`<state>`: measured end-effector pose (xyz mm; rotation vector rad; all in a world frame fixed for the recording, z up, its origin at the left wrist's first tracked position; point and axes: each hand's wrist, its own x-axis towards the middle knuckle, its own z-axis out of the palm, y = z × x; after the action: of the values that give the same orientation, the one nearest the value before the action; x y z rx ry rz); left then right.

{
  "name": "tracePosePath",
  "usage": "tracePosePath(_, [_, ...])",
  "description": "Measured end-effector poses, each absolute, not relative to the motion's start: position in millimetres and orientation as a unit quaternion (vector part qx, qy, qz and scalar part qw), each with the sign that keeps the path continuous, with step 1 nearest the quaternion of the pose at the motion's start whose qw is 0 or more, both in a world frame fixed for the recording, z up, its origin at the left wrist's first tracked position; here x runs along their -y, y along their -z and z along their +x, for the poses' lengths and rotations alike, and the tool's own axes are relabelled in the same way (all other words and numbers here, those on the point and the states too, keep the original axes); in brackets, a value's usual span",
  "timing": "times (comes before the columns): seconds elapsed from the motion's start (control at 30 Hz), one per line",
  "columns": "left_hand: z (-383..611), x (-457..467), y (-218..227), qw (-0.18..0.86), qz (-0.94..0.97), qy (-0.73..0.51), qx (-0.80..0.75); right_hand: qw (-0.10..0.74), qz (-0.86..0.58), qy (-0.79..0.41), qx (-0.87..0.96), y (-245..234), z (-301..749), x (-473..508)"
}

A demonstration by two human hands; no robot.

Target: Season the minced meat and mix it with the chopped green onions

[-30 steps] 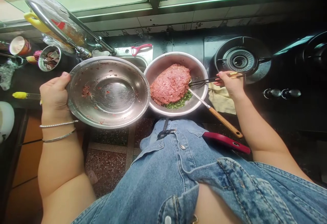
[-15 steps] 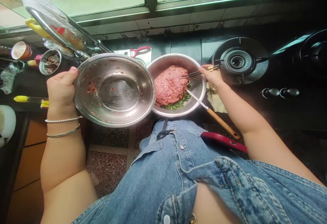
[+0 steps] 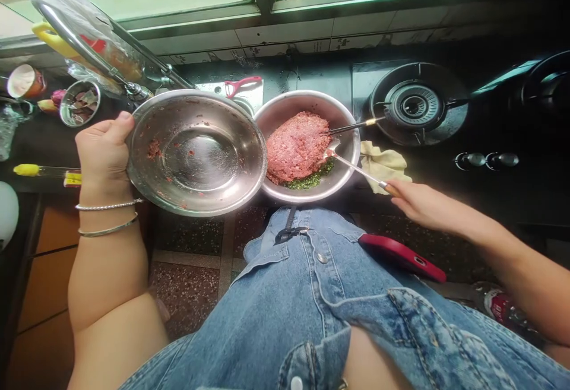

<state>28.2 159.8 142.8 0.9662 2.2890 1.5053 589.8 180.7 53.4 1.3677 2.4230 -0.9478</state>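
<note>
One mince mound, between left hand gripping basin, right hand holding long-handled utensil

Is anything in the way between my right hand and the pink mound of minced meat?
Only the rim of the round silver metal bowl lies between your right hand and the minced meat; the wooden-handled metal spoon passes over it. The black chopsticks rest beside that line.

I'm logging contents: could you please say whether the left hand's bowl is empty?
Nearly empty: the bowl shows only small reddish scraps inside.
</note>
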Motion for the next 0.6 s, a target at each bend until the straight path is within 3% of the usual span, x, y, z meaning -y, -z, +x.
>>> tracePosePath(0.17, [39,-172,-147,0.123,0.353,-0.508,-0.776,0.111,0.464,0.362,-0.801,-100,624,-173])
tracePosePath(0.33, [55,-187,-147,0.144,0.366,-0.501,-0.771,0.068,0.481,0.358,-0.798,-94,656,-168])
tracePosePath(0.5, [67,-203,-149,0.175,0.396,-0.500,-0.750,-0.080,0.470,0.342,-0.810,-73,653,-169])
tracePosePath(0.6, [75,-214,-153,0.191,0.426,-0.483,-0.740,-0.186,0.435,0.272,-0.838,-73,624,-174])
